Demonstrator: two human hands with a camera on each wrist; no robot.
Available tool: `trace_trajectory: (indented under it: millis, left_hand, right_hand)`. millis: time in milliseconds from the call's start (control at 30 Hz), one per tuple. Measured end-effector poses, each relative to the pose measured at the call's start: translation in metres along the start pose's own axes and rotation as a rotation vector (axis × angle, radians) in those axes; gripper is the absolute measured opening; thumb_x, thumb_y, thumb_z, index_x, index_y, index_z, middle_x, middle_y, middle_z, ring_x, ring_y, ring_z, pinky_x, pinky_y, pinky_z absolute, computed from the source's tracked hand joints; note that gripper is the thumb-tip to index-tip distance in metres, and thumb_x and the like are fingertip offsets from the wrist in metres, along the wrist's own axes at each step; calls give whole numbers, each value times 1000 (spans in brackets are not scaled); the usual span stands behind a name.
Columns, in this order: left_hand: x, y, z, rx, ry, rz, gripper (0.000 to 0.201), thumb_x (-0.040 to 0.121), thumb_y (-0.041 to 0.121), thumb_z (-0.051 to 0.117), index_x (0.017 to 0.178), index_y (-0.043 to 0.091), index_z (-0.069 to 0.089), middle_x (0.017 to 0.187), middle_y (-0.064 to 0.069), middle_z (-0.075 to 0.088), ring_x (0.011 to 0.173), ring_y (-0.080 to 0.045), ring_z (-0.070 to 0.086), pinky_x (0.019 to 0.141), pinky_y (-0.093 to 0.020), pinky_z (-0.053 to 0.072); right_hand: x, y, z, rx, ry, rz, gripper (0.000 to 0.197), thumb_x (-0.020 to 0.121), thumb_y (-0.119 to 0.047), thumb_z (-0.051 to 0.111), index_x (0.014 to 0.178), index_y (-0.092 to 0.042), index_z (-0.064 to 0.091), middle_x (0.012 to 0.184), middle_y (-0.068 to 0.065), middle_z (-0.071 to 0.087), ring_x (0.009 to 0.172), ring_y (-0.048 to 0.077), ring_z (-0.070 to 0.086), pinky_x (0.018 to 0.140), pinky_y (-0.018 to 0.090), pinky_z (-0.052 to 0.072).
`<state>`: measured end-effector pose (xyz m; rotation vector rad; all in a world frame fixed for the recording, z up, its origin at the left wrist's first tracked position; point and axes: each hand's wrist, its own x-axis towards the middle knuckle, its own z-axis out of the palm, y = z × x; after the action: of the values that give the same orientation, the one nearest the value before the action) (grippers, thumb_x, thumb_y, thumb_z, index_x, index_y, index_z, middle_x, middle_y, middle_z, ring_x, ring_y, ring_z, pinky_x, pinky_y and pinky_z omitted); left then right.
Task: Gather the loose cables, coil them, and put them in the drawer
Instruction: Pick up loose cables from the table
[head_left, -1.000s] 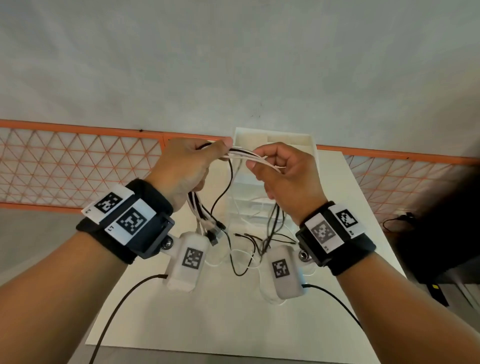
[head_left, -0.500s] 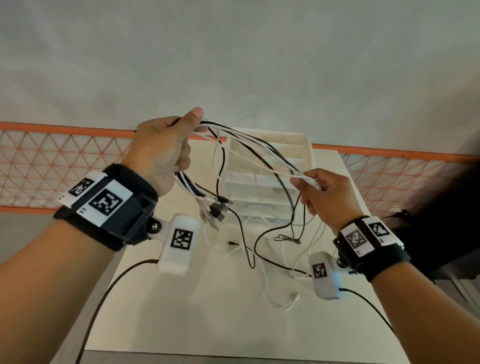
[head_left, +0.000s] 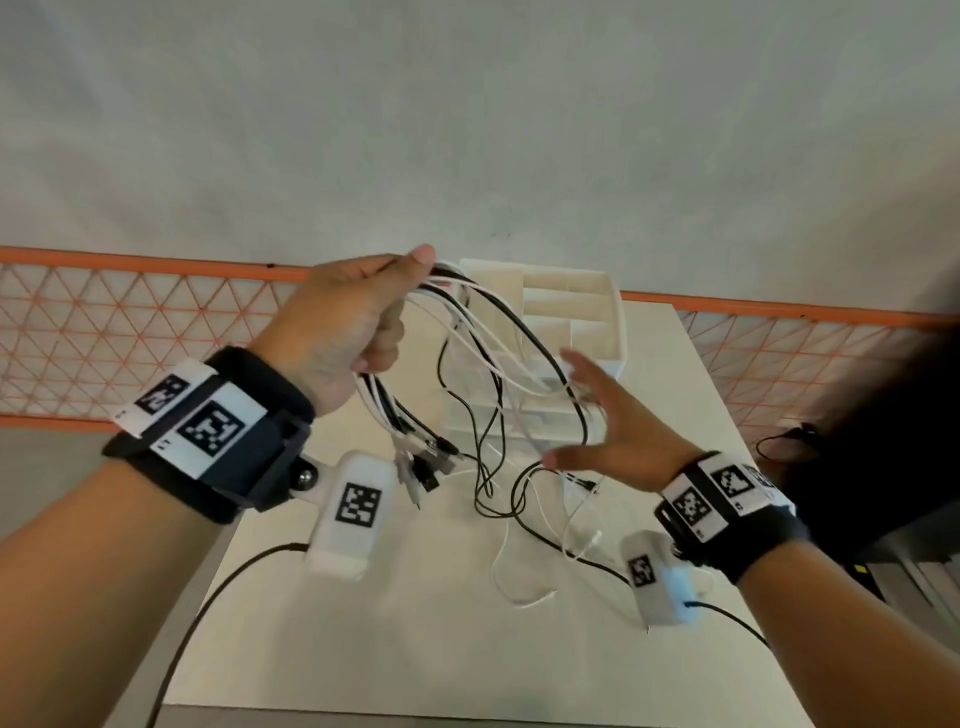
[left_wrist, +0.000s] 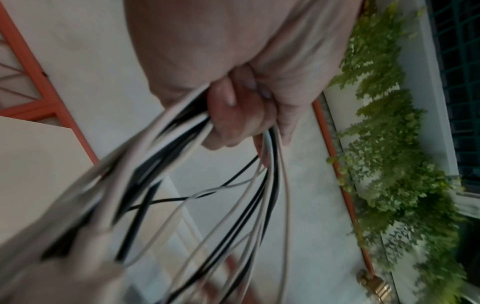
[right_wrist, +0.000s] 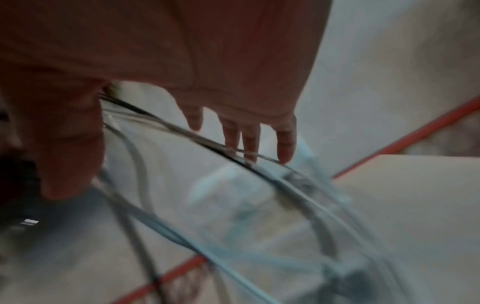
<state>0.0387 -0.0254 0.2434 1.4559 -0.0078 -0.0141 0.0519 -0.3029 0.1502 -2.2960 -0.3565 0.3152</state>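
My left hand (head_left: 363, 317) is raised above the white table (head_left: 405, 644) and grips a bundle of black and white cables (head_left: 483, 332). The left wrist view shows its fingers (left_wrist: 233, 115) curled round the cables (left_wrist: 262, 195). From the fist the cables arc to the right, and their plug ends (head_left: 426, 462) hang below it. My right hand (head_left: 602, 421) is open with spread fingers inside the hanging loop; its fingertips (right_wrist: 249, 152) touch the strands (right_wrist: 285, 185). Behind the cables stands a white drawer unit (head_left: 571, 312). I cannot tell whether a drawer is open.
Loose cable ends (head_left: 530, 587) trail on the table in front of the drawer unit. An orange mesh fence (head_left: 130, 332) runs behind the table before a grey wall. Dark equipment (head_left: 857, 441) sits at the right edge. Green plants (left_wrist: 389, 164) show in the left wrist view.
My right hand has let go of the strands it pinched and opened, dropping lower inside the loop. The left hand stayed raised with the bundle, and the loop widened.
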Motion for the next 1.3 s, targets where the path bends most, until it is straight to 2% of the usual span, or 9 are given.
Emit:
trace_trajectory:
  millis: [100, 267, 433, 633, 800, 967, 1133, 1200, 1300]
  left_hand:
    - [-9, -5, 19, 115, -122, -7, 30, 92, 38, 63, 71, 16, 61, 46, 11, 22, 39, -10, 16, 37, -17, 19]
    - [-16, -3, 15, 201, -89, -13, 49, 96, 50, 51, 57, 22, 40, 45, 8, 22, 40, -12, 14, 41, -20, 15]
    - [-26, -33, -20, 700, -41, 3, 52, 98, 57, 40, 81, 22, 73, 52, -2, 32, 44, -14, 27, 47, -26, 27]
    - [-31, -65, -48, 847, -28, 2, 56, 94, 62, 38, 72, 24, 73, 49, 1, 33, 40, -9, 30, 53, -29, 30]
    - [-26, -93, -60, 674, -255, -439, 82, 88, 76, 23, 85, 12, 75, 53, -3, 55, 58, -22, 60, 82, -44, 51]
    - [-19, -67, -10, 449, -508, -321, 92, 78, 88, 14, 108, 23, 72, 103, -9, 75, 106, -21, 68, 111, -50, 37]
    - [-10, -31, 45, 468, -368, -76, 64, 83, 58, 66, 101, -3, 68, 58, 2, 56, 56, -13, 61, 73, -39, 57]
    - [-9, -29, 44, 405, -296, -74, 44, 86, 41, 69, 93, -2, 68, 50, 3, 37, 42, -11, 35, 45, -26, 39]
    - [-8, -20, 33, 327, -250, -65, 40, 80, 49, 68, 85, 10, 68, 52, 6, 26, 46, -12, 21, 42, -22, 23]
  right_hand:
    - [10, -68, 12, 126, 129, -272, 114, 64, -44, 91, 152, -48, 18, 158, -12, 35, 144, 2, 33, 114, 23, 32]
    - [32, -90, 23, 254, 414, -220, 2, 86, -22, 76, 87, -21, 74, 67, 1, 73, 59, 19, 71, 57, 28, 55]
    - [31, -65, 1, 97, 580, -80, 16, 73, -31, 85, 64, -27, 72, 58, -10, 66, 59, 14, 65, 61, 29, 54]
    - [30, -39, -20, 88, 784, 131, 37, 67, -34, 84, 64, -20, 50, 58, -5, 53, 60, 20, 53, 57, 26, 39]
    - [16, -46, -12, 124, 531, -61, 43, 69, -31, 85, 59, -14, 47, 56, -2, 44, 55, 13, 37, 53, 25, 30]
    - [16, -72, 4, 57, 403, -164, 46, 67, -30, 84, 55, -16, 42, 52, -8, 35, 50, 5, 28, 49, 20, 25]
    - [18, -82, -2, 57, 444, -122, 29, 73, -8, 68, 58, -18, 46, 55, -9, 44, 52, 8, 37, 50, 22, 29]
    - [15, -75, -13, 110, 390, -142, 25, 71, -18, 80, 67, -12, 56, 59, -7, 51, 55, 8, 43, 53, 22, 35]
    - [7, -56, -28, 359, 204, -151, 25, 71, -9, 88, 80, -4, 66, 75, 7, 60, 68, 20, 53, 66, 32, 46]
